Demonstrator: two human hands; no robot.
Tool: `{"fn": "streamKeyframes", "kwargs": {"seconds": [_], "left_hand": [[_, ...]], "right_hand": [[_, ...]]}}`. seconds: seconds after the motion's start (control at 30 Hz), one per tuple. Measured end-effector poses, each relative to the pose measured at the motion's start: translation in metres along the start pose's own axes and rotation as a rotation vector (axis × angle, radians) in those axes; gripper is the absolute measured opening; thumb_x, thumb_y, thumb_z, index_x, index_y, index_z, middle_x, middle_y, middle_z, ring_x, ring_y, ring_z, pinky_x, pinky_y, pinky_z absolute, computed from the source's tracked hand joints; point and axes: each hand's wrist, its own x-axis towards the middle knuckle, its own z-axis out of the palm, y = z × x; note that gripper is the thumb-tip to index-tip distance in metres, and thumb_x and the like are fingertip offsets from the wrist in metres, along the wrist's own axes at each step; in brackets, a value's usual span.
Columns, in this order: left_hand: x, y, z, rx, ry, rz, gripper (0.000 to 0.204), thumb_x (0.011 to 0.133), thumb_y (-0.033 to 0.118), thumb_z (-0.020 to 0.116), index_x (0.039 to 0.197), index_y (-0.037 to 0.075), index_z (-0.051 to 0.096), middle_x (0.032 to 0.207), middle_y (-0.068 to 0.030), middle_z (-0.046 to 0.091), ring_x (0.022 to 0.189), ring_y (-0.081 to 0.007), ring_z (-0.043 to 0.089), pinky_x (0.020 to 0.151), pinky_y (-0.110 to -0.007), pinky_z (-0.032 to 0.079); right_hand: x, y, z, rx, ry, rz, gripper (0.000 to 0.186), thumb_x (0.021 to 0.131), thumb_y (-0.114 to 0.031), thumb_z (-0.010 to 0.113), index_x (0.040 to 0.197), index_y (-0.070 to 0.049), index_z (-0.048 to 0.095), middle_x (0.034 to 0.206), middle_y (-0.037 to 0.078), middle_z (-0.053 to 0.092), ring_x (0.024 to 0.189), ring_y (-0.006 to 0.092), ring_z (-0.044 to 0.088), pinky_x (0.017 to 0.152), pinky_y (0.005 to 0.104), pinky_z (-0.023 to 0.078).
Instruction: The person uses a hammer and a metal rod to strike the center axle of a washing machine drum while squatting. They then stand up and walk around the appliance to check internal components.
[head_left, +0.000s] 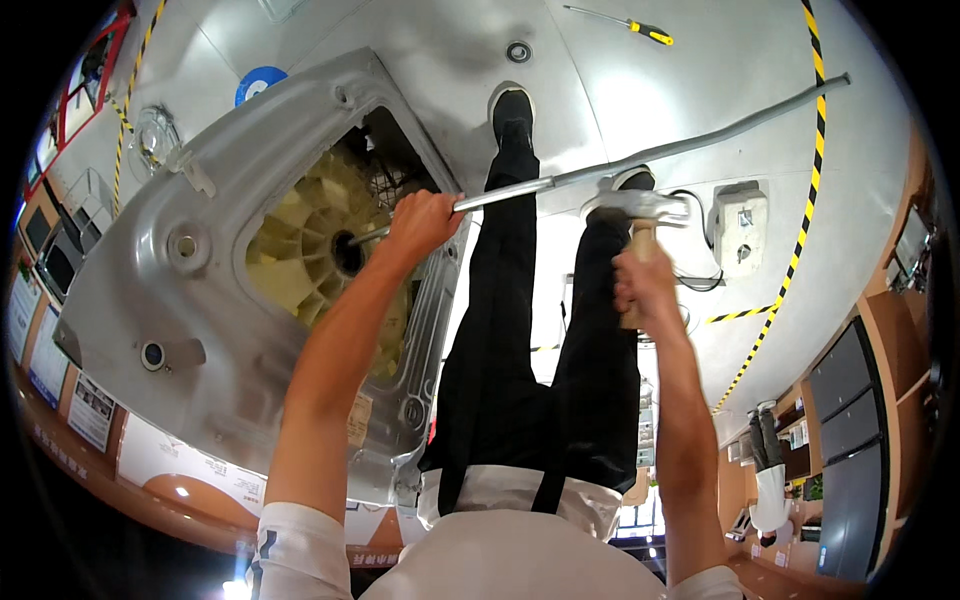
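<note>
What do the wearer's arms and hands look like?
Left hand and right hand: no gloves, no watch or wristband visible. Forearms uncovered. Short, whitish sleeves; the left sleeve has a dark marking on its outer side, while only a strip of the right sleeve shows.

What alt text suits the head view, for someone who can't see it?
A person's left hand grips a long metal rod reaching to the hub of a ribbed yellowish part inside a grey metal casing; the right hand holds a hammer.
</note>
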Motion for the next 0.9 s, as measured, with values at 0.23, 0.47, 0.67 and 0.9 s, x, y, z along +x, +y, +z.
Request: {"fn": "streamKeyframes", "kwargs": {"seconds": [0.23,0.47,0.67,0.9], "left_hand": [[-0.001,0.002,0.000,0.015,-0.022,-0.023,0.031,0.086,0.034,0.055,0.073,0.008,0.064,0.064,-0.0185,0.060,0.063,-0.0402,0.058,0.059,-0.050,0.047],[-0.012,-0.001,0.007,0.109,-0.267,0.036,0.019,0.081,0.030,0.059,0.086,0.012,0.067,0.070,-0.0141,0.063,0.065,-0.0359,0.061,0.061,-0.048,0.049],[-0.021,0.018,0.000,0.038,-0.226,0.003,0.024,0.077,0.026,0.062,0.096,0.014,0.067,0.073,-0.0143,0.064,0.072,-0.0352,0.062,0.067,-0.047,0.049],[-0.007,0.005,-0.006,-0.069,-0.012,-0.003,0.025,0.080,0.031,0.061,0.074,0.007,0.064,0.063,-0.0163,0.059,0.063,-0.0373,0.059,0.059,-0.048,0.047]], "right_hand": [[0.014,-0.040,-0.056,0.290,0.141,-0.244,0.012,0.083,-0.009,0.053,0.074,-0.007,0.045,0.056,0.000,0.043,0.039,0.0078,0.040,0.032,0.0232,0.033],[0.007,-0.013,0.045,-0.216,-0.217,-0.085,0.012,0.078,-0.007,0.052,0.084,-0.005,0.042,0.056,0.002,0.041,0.039,0.0115,0.041,0.034,0.0289,0.036],[0.000,0.005,0.008,0.074,-0.162,0.028,0.014,0.080,-0.008,0.054,0.082,-0.010,0.040,0.051,-0.002,0.036,0.036,0.0079,0.035,0.031,0.0257,0.032],[-0.010,-0.009,-0.042,0.148,0.072,0.020,0.015,0.083,-0.007,0.052,0.081,-0.012,0.038,0.056,-0.004,0.036,0.039,0.0033,0.032,0.032,0.0207,0.028]]}}
